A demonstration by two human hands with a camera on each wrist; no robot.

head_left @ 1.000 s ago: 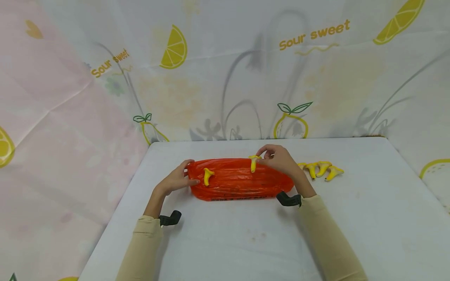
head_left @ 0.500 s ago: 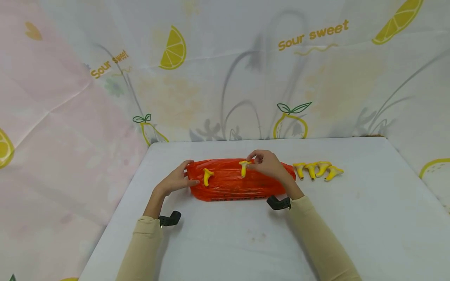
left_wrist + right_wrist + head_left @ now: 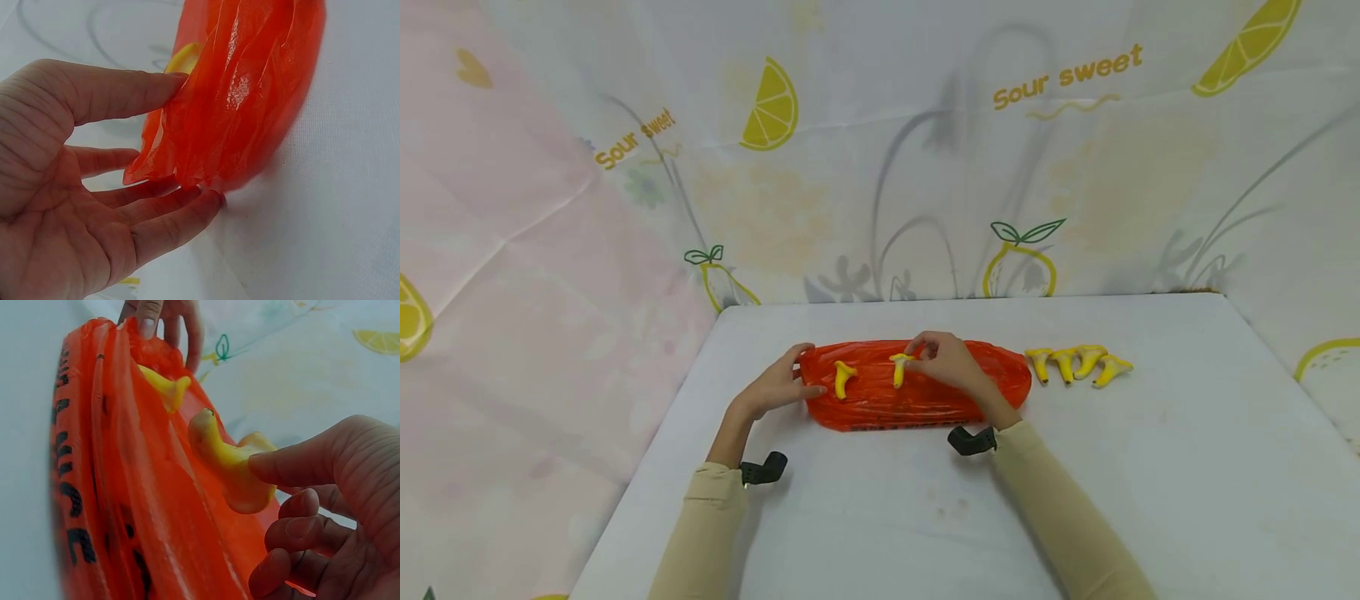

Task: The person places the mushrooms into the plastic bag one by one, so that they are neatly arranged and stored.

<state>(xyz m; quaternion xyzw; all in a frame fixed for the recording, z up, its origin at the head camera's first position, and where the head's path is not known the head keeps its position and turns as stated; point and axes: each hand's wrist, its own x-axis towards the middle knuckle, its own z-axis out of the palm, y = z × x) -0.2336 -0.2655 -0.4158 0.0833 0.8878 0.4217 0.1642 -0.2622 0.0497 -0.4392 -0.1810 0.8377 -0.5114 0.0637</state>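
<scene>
A flattened red plastic bag [image 3: 936,406] with dark lettering along its near edge lies crosswise on the white table. My left hand [image 3: 767,389] holds its left end, thumb on top and fingers along the far side, as the left wrist view shows. One yellow chanterelle-shaped mushroom [image 3: 843,380] lies on the bag near that thumb. Over the middle of the bag, my right hand [image 3: 951,363] pinches a second yellow mushroom [image 3: 228,465] between thumb and fingers. In the right wrist view its narrow stem end points away from my palm, and the other fingers are curled loosely.
Several more yellow mushrooms [image 3: 1063,364] lie in a row just right of the bag. Behind the white table [image 3: 1180,467] hangs a cloth backdrop [image 3: 880,150] printed with lemons. A dark camera mount sits on each wrist.
My right hand has moved left over the bag, carrying the pinched mushroom from right of the middle toward the one lying there. My left hand and the bag have stayed in place.
</scene>
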